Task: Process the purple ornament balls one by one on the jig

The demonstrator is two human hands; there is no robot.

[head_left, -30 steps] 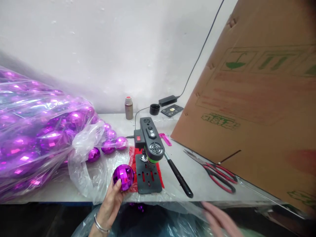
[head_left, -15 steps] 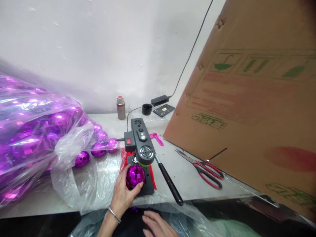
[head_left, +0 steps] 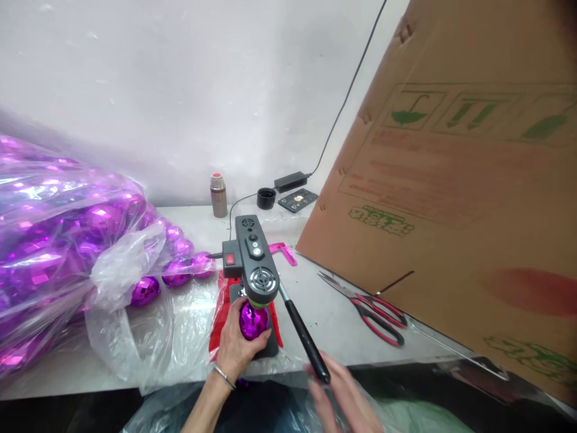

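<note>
A shiny purple mirror-faceted ball sits in my left hand, thumb and fingers closed around its sides. The ball is right under the round head of a dark grey press-like device; whether they touch I cannot make out. Beneath lies the device's dark base plate, partly covered by the hand. From the device's right side a lever with a black handle slants toward me. My right hand is at the handle's lower end, somewhat blurred, its fingers apart on either side of it and not wrapped round.
Left, a clear plastic bag bulges with purple balls; a few lie by its mouth. Red-handled scissors and a thin metal rod lie right, beside a large cardboard box. Behind stand a bottle, black cap and power adapter.
My left hand has shifted the ball slightly right, in under the device's head. My right hand has moved right and up from the table's front edge to the lever handle.
</note>
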